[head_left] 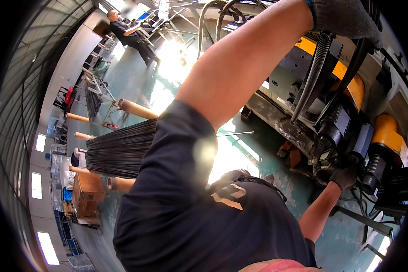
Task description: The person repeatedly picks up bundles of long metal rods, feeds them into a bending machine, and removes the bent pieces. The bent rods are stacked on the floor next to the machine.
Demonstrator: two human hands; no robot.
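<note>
My left hand (349, 20), in a grey knit glove with a teal cuff, is raised at the upper right, partly cut off by the rim. Its fingers curl around long black strips (352, 68), which run down in front of the machine (283, 84). Lower down, my right hand (344, 178), in a dark glove, reaches in beside the machine's black cylindrical parts (334, 124). Its fingers are hidden in shadow there. A ribbed metal hose (313, 75) hangs between the machine body and the strips. Yellow housings (385, 132) stand close above my right hand.
A bundle of long black rods (118, 149) lies across cardboard tubes (136, 109) to my left. A wooden cabinet (88, 190) stands beyond. Another person (130, 37) works at a far frame. Cables and a metal bar (365, 221) are near my right forearm.
</note>
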